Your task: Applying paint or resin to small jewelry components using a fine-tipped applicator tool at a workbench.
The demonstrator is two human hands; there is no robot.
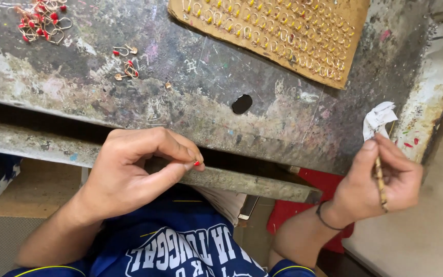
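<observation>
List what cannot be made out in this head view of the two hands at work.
- Red-tipped piece: mostly hidden in left hand fingers.
- Stick: tip covered by right hand thumb and paper.
- Card of hooks: top cut by frame edge.
- Red-tipped pile: too small to count.

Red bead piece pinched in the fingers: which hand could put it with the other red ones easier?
Probably the left hand: it already pinches the red bead piece, below the loose red pieces.
</observation>
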